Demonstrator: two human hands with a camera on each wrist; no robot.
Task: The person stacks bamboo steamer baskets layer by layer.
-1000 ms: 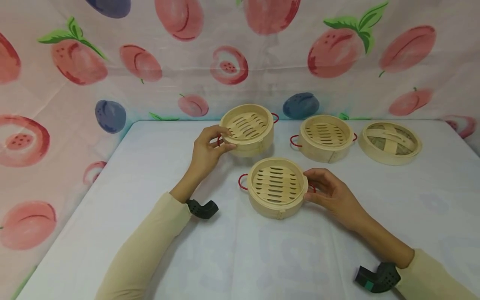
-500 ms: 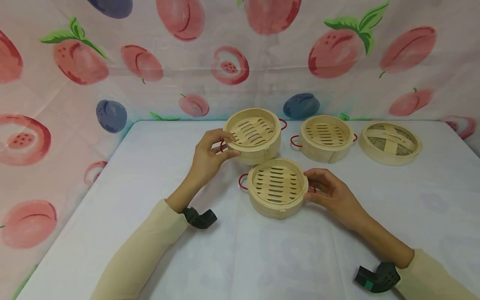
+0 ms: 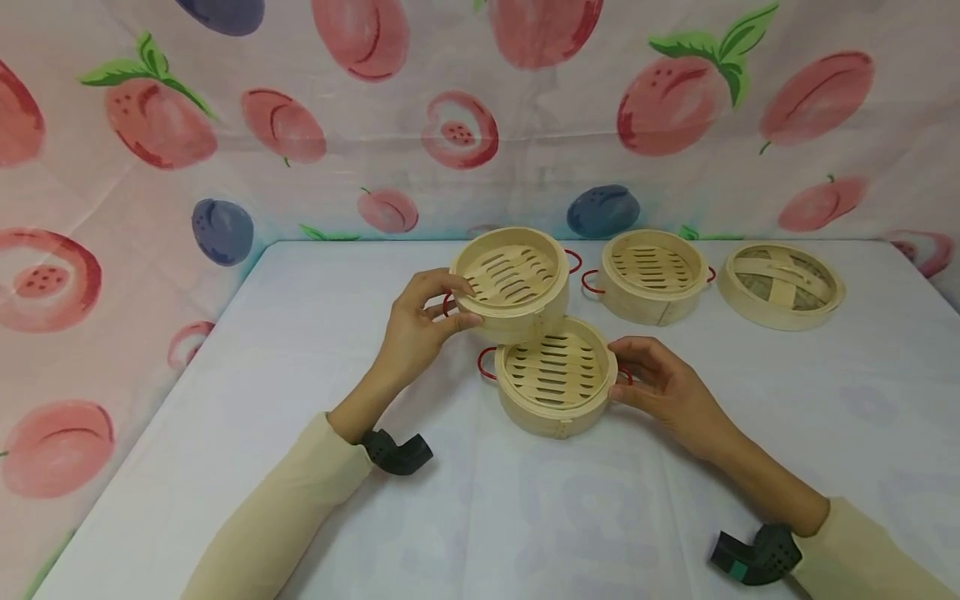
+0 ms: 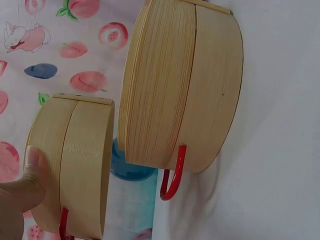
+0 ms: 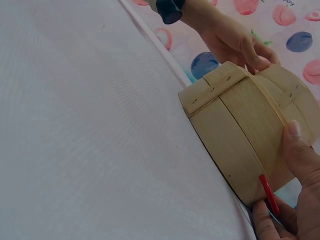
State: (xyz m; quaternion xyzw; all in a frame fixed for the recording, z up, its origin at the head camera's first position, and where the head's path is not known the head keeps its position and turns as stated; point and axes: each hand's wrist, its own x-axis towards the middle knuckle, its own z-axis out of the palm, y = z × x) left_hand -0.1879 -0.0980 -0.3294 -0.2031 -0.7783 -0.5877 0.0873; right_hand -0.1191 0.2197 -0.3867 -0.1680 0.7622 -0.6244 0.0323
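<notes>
My left hand (image 3: 416, 321) grips the left side of a round bamboo steamer basket (image 3: 517, 275) with red handles, thumb outside and fingers over the rim. That basket is lifted off the table, slightly tilted, and overlaps the back edge of a second steamer basket (image 3: 553, 383) in the head view. In the left wrist view a gap shows between the raised basket (image 4: 82, 160) and the lower one (image 4: 210, 85). My right hand (image 3: 667, 392) holds the lower basket by its right side, near the red handle (image 5: 268, 194). This lower basket stands upright on the table.
A third steamer basket (image 3: 652, 279) with red handles stands at the back, right of centre. Beside it lies a woven bamboo lid (image 3: 780, 287). A white cloth covers the table (image 3: 360, 517), and a fruit-patterned curtain (image 3: 540, 108) hangs behind its far edge.
My left hand has brought the raised basket to the right and towards me, from behind the lower basket to over its back edge. The right hand and lower basket have stayed in place.
</notes>
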